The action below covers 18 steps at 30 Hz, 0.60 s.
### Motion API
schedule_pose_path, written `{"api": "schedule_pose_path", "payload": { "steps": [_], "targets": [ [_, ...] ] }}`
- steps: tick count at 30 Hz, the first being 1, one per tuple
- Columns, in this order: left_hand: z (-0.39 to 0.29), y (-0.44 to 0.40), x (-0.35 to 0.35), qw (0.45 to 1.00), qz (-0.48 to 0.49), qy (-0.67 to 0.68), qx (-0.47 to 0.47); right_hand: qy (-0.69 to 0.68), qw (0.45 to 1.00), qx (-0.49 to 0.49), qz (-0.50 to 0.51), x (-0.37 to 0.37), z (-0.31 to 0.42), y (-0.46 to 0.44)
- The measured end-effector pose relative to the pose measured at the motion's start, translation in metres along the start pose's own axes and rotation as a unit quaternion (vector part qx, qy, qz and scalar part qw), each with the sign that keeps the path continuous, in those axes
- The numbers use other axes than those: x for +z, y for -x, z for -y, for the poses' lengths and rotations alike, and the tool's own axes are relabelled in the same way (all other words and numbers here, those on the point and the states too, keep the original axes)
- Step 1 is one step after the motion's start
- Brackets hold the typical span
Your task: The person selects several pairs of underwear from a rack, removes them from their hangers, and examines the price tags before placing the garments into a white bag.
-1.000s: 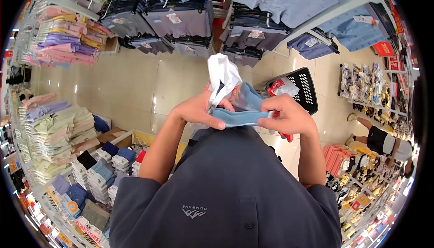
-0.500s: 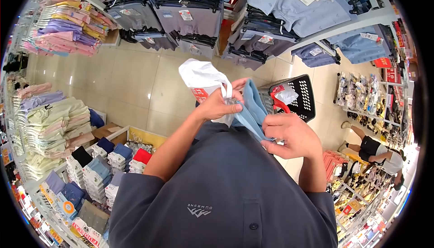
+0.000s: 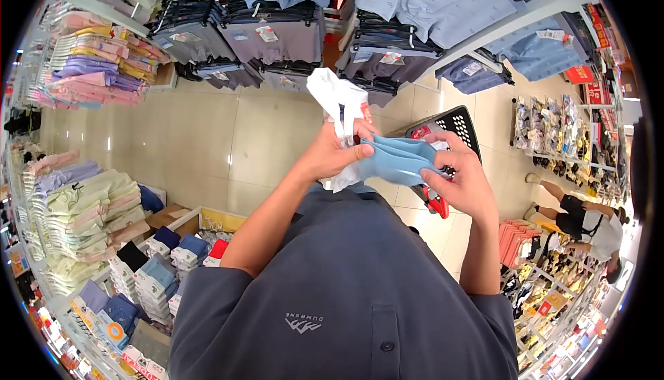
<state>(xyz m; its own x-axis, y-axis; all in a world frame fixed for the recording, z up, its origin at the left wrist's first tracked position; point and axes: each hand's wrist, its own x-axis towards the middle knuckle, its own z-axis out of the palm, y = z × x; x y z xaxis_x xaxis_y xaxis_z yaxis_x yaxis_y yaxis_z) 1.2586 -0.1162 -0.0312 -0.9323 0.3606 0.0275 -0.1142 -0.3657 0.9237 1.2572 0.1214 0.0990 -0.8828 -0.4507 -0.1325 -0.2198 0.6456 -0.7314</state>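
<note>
A light-blue folded fabric garment is stretched between my two hands in front of my chest; its exact kind does not show. My left hand pinches its left end between thumb and fingers. That same hand also has a white plastic bag with red print, whose upper part sticks up beyond the fingers and whose lower part hangs below. On the other end, my right hand is closed with thumb and fingertips on the garment's edge. Layered folds face up between the hands.
Behind my right hand a dark shopping basket with a red handle stands over the tiled floor. Racks of hanging shorts line the far side. Packaged goods fill a left display. A person bends at right.
My right hand has risen and the garment is now spread nearly level between both hands. The white bag has swung right and more upright. The basket appears slightly lower, its handle below the garment.
</note>
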Motion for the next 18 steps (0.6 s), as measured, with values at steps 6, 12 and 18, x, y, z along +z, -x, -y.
{"api": "schedule_pose_path", "payload": {
  "steps": [6,12,18],
  "targets": [
    [-0.022,-0.006,0.007,0.992,-0.016,-0.124,0.014,-0.001,1.000,0.021,0.023,-0.006,-0.016,0.003],
    [-0.035,-0.005,0.014,0.990,-0.064,-0.125,0.010,-0.020,0.997,0.070,0.012,-0.014,-0.003,0.001],
    [-0.034,-0.006,0.011,0.982,-0.071,-0.162,0.070,0.016,0.999,0.011,0.042,-0.015,-0.004,-0.008]
  ]
}}
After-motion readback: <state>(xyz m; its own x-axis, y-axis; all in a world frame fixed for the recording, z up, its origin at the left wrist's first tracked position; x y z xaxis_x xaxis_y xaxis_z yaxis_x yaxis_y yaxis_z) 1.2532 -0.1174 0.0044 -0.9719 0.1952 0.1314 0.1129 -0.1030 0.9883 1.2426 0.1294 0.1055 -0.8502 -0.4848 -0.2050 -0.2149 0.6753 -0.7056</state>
